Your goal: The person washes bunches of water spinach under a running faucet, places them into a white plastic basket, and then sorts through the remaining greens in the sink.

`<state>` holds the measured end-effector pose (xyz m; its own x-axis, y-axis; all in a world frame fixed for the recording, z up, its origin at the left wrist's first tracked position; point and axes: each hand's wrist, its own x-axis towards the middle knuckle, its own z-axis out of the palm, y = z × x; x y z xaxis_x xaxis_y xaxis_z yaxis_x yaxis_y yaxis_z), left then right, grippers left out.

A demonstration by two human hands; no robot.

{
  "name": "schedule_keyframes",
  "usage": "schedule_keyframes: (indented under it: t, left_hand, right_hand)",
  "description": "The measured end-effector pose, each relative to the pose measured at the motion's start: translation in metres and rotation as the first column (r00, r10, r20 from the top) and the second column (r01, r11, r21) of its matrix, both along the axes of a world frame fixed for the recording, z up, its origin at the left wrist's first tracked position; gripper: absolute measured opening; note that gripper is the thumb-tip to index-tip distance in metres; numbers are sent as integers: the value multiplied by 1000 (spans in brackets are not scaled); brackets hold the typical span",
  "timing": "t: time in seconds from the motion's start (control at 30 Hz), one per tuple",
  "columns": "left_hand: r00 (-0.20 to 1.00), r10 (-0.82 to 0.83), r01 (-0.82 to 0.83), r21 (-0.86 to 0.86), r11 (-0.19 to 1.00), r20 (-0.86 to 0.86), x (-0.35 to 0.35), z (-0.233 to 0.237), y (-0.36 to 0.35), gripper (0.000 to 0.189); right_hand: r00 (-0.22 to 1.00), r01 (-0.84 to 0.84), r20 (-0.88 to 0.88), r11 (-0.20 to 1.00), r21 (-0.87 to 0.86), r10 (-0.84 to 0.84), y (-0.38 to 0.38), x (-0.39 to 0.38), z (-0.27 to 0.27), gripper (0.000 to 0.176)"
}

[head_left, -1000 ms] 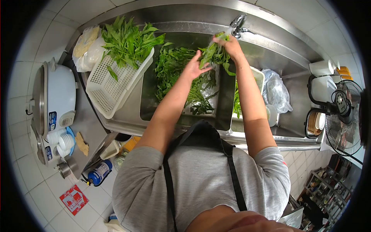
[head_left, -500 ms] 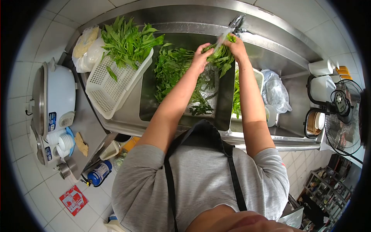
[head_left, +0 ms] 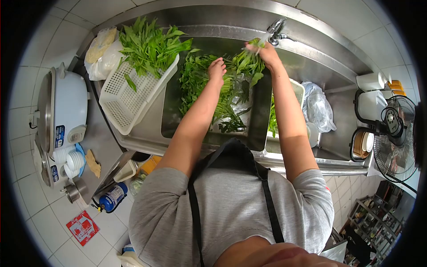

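My right hand [head_left: 268, 55] is closed around a bunch of leafy greens [head_left: 249, 63] under the faucet [head_left: 276, 29], where water runs over its upper end. The leaves hang down to the left over the sink basin [head_left: 171, 122]. My left hand [head_left: 217, 70] is apart from that bunch, above the pile of greens [head_left: 195, 75] on the basin's left side. Its fingers are loosely bent and slightly apart, with nothing visible in them. Loose leaves [head_left: 232, 125] lie near the basin's front.
At left, a white perforated basket [head_left: 129, 95] with more greens [head_left: 149, 49] tilts beside a plastic bag [head_left: 101, 58]. Another basket [head_left: 297, 91] with greens is under my right forearm. Clear plastic bags [head_left: 319, 109] and a fan [head_left: 395, 133] are at right.
My left hand has let go of the bunch and moved left, over the pile. My right hand still holds the bunch, now hanging lower and slightly further left under the water.
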<state>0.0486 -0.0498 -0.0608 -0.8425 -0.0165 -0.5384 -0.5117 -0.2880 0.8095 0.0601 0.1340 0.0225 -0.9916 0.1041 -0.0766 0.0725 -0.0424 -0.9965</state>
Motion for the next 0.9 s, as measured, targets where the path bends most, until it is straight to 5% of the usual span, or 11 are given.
schedule_keyframes:
  t: [0.13, 0.17, 0.23, 0.33, 0.4, 0.5, 0.53, 0.7, 0.9]
  left_hand:
    - [999, -43, 44, -60, 997, 26, 3, 15, 10, 40]
    - [999, -40, 41, -63, 997, 24, 5, 16, 14, 40]
    - [881, 14, -114, 182, 977, 474, 6, 19, 26, 50]
    - [850, -165, -81, 435, 897, 500, 21, 33, 49, 59]
    - [898, -283, -87, 764, 639, 338, 20, 40, 61, 58]
    - [970, -147, -67, 797, 601, 192, 15, 47, 85, 58]
    - [963, -228, -30, 895, 445, 145, 10, 47, 89, 55]
    - [915, -298, -40, 797, 603, 271, -25, 49, 118, 44]
    - [856, -517, 396, 675, 623, -25, -58, 37, 102, 28]
  right_hand:
    - [999, 34, -4, 994, 100, -34, -12, -19, 1, 30]
    - [997, 81, -3, 995, -54, -82, -14, -20, 2, 27]
    - [985, 167, 20, 922, -350, -171, -18, -24, 4, 22]
    - [965, 240, 34, 822, -517, -260, -20, -18, -3, 20]
    - [945, 263, 4, 749, -608, -328, -12, -6, -8, 19]
    - [900, 341, -1, 705, -622, -436, 1, 24, 7, 19]
    - [900, 354, 18, 706, -613, -435, 5, 36, 15, 18]
    - [879, 346, -1, 640, -686, -477, 41, 69, 28, 15]
    - [923, 283, -22, 717, -637, -384, 68, 87, 35, 18]
